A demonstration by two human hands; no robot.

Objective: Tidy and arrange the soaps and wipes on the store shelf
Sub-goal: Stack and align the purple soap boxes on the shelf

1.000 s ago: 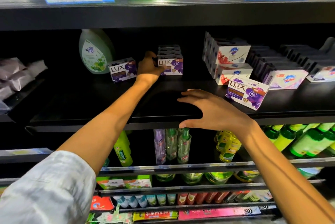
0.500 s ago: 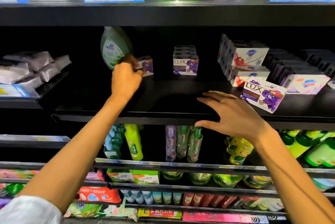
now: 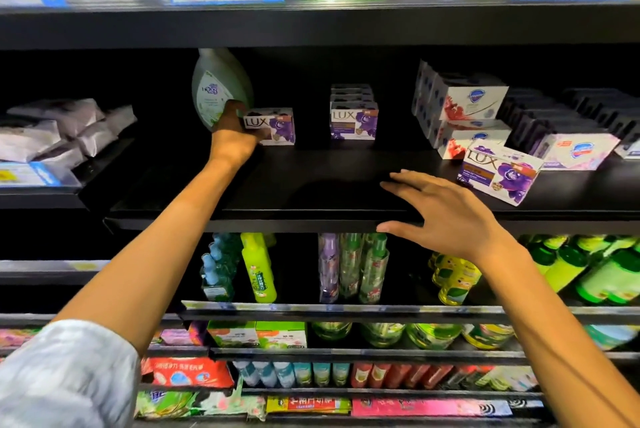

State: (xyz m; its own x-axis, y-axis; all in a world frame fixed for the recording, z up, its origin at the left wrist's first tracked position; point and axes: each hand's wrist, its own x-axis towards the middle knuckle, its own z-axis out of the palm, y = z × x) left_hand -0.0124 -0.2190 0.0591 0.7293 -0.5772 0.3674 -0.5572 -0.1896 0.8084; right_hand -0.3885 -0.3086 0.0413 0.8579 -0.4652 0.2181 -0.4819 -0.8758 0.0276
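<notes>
Left hand (image 3: 232,140) pinching Lux box (image 3: 273,125) on shelf (image 3: 311,185), bottle (image 3: 216,88) at 11 o'clock, right hand (image 3: 446,216) spread, resting on shelf edge, second Lux box (image 3: 500,174) at 2 o'clock.

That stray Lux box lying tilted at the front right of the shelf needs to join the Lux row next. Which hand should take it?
The right hand. It rests open on the shelf edge, holding nothing, just beside the tilted Lux box. The left hand is far off, gripping another Lux box by the green bottle.
</notes>
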